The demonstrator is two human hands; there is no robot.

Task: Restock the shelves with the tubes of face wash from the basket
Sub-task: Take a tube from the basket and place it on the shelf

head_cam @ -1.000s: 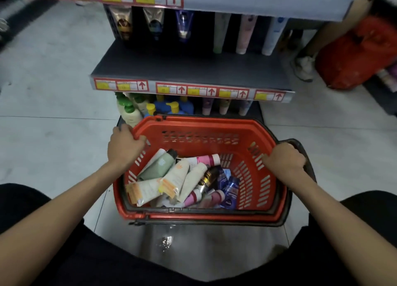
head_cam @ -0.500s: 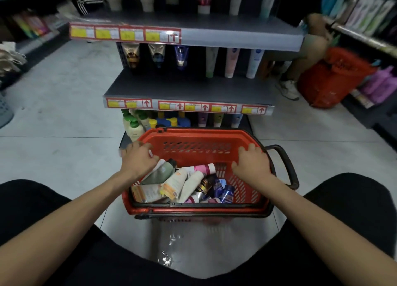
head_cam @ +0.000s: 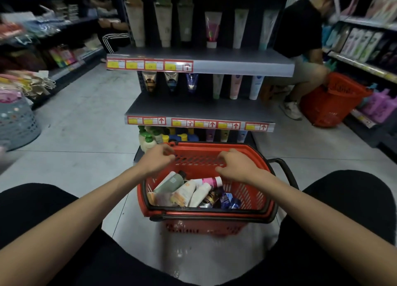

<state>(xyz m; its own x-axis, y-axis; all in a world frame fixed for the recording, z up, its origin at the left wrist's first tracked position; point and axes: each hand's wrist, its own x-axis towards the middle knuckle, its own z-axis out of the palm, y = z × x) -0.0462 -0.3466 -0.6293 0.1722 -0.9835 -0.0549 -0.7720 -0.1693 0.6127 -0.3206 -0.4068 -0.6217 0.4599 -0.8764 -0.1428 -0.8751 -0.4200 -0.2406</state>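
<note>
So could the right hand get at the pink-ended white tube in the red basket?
Probably yes: the right hand hovers over the red plastic basket, and the pink-ended white tube lies uncovered atop the pile beneath it.

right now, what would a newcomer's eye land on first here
The red basket at bottom middle, heaped with tubes, draws the eye first, with the left hand and right hand above it. Behind it, grey shelves hold upright tubes. At right, a person crouches beside a second red basket.

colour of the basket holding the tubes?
Red basket with a black handle; the head view shows it best.
</note>
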